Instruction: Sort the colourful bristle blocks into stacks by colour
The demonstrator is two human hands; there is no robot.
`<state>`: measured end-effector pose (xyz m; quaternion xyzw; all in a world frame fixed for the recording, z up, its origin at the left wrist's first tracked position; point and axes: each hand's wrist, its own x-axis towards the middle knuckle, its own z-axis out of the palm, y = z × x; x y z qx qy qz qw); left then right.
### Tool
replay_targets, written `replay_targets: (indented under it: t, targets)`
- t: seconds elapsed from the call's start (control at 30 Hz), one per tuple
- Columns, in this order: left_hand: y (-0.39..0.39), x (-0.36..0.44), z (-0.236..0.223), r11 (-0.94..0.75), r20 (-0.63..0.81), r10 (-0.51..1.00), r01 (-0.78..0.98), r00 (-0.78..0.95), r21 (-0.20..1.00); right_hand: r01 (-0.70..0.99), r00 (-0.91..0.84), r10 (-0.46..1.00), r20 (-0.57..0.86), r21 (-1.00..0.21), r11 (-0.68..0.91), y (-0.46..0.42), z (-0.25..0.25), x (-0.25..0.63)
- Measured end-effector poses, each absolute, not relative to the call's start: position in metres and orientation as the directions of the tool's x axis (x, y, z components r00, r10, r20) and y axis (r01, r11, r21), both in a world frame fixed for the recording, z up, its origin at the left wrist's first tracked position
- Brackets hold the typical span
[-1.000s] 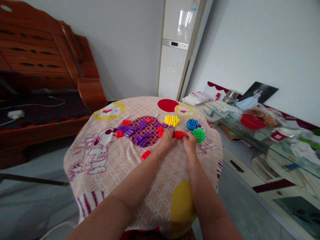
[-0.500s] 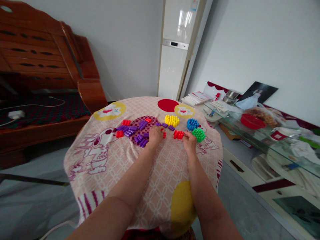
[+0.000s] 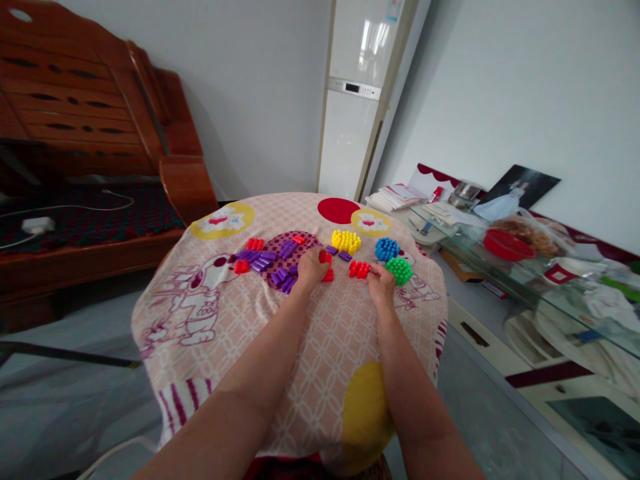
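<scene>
My left hand (image 3: 312, 268) is closed over the cloth with its fingertips at small red plastic pieces (image 3: 327, 275), partly hidden behind the fingers. To its right, my right hand (image 3: 381, 281) pinches at the end of a row of red plastic pieces (image 3: 358, 269). Purple plastic pieces (image 3: 288, 249) lie in loose groups left of my left hand, with other red pieces (image 3: 241, 267) among them. Two purple pieces (image 3: 345, 256) rest beyond the gap between my hands. Clusters of yellow pieces (image 3: 346, 241), blue pieces (image 3: 387, 249) and green pieces (image 3: 399, 271) stand at the right.
A patterned cloth (image 3: 320, 333) covers the round table. On the right, a glass-topped cabinet (image 3: 500, 280) carries a red bowl (image 3: 509, 245), papers and bags. A wooden bench (image 3: 95, 220) stands at left, a tall white air conditioner (image 3: 350, 127) behind.
My left hand has shifted slightly, and more of the red pieces by its fingertips shows now. My right hand stays at the red row. The whole view has moved a little.
</scene>
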<state>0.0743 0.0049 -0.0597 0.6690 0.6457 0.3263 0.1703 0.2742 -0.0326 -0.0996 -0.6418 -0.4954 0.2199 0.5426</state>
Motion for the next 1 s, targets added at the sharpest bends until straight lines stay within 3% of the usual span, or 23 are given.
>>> replay_targets:
  t: [0.1,0.23,0.4,0.67,1.0]
  targets:
    - [0.004,0.073,-0.055,-0.115,0.232,0.969,0.689,-0.080,0.716,0.406,0.418,0.872,0.257,-0.911,0.074,-0.031,-0.101,0.275]
    - [-0.001,0.085,-0.055,-0.251,0.314,0.949,0.584,-0.007,0.772,0.401,0.418,0.870,0.262,-0.912,0.082,-0.030,-0.101,0.275]
    - [-0.009,0.107,-0.064,-0.336,0.356,0.929,0.630,0.101,0.700,0.400,0.415,0.874,0.254,-0.913,0.076,-0.032,-0.099,0.274]
    - [-0.010,0.108,-0.068,-0.396,0.298,0.918,0.656,0.262,0.643,0.423,0.410,0.873,0.265,-0.903,0.075,-0.031,-0.102,0.275]
    - [-0.004,0.118,-0.079,-0.408,0.326,0.912,0.619,0.247,0.671,0.448,0.394,0.871,0.295,-0.888,0.099,-0.031,-0.102,0.277]
